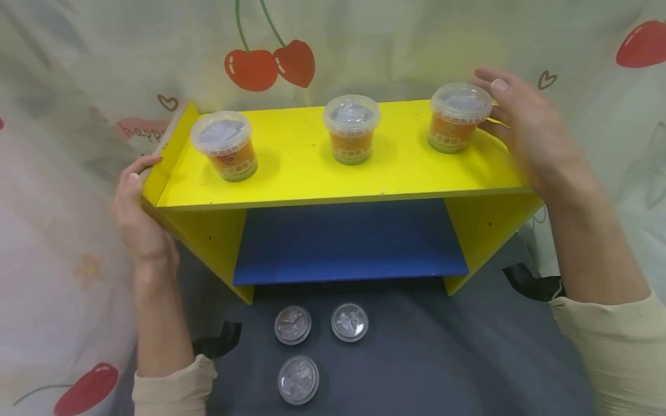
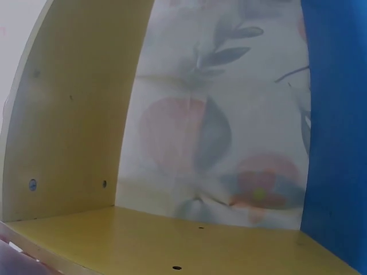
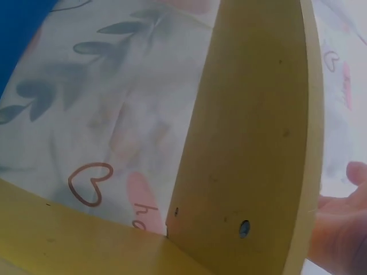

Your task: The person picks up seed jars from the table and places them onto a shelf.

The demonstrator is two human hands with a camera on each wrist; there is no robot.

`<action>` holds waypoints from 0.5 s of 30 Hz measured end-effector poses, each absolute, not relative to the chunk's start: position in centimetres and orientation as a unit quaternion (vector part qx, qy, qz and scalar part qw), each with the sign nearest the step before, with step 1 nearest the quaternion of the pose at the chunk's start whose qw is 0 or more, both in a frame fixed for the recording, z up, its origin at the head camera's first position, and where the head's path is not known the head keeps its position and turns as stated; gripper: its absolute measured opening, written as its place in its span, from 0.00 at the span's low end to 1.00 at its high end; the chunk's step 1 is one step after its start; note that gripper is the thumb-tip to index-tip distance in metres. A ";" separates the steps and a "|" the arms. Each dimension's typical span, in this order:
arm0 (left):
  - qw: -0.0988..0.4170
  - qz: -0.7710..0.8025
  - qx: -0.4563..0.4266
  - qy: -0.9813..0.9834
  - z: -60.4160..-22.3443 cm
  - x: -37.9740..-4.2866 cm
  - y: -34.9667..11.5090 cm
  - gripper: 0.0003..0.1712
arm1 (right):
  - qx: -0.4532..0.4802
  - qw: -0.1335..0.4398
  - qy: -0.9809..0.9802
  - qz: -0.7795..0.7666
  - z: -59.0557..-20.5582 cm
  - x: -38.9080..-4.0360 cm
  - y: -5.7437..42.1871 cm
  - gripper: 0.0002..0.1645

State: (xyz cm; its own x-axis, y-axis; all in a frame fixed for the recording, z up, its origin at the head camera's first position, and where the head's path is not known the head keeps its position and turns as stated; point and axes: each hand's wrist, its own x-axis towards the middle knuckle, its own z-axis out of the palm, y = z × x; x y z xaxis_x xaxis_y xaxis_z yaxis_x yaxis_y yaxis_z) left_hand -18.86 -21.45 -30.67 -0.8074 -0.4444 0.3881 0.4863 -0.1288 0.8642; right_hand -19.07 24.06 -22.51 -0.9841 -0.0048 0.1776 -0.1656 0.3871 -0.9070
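Observation:
A yellow shelf unit (image 1: 291,150) with a blue lower board (image 1: 348,237) stands in the middle of the head view. My left hand (image 1: 143,214) grips its raised left side edge, thumb on the near side. On the yellow top are three clear-lidded plastic cups with orange labels: a left cup (image 1: 231,153), a middle cup (image 1: 351,136) and a right cup (image 1: 452,124). My right hand (image 1: 531,127) is at the right end, beside the right cup, fingers spread and partly hidden behind it; contact is unclear. In the right wrist view, that hand (image 3: 344,229) shows outside the yellow side panel (image 3: 246,126).
Three round clear-topped containers lie on the dark grey cloth (image 1: 416,358) in front: a left one (image 1: 293,325), a right one (image 1: 350,322) and a nearer one (image 1: 298,379). A printed curtain (image 1: 395,46) hangs behind and on both sides.

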 end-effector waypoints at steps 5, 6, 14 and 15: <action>0.292 -0.762 -0.028 -0.578 -30.7 -18.6 -21.5 0.22 | 0.078 0.105 -0.832 0.539 -22.2 -18.1 24.1 0.32; 0.290 -0.764 -0.034 -0.575 -30.7 -18.6 -21.6 0.22 | 0.088 0.112 -0.828 0.542 -22.1 -17.9 24.1 0.32; 0.295 -0.741 -0.029 -0.603 -30.2 -18.3 -22.3 0.19 | 0.100 0.160 -0.839 0.510 -21.5 -16.2 24.2 0.30; 0.299 -0.734 -0.025 -0.609 -30.1 -18.2 -22.3 0.19 | 0.099 0.166 -0.841 0.505 -21.4 -16.0 24.2 0.30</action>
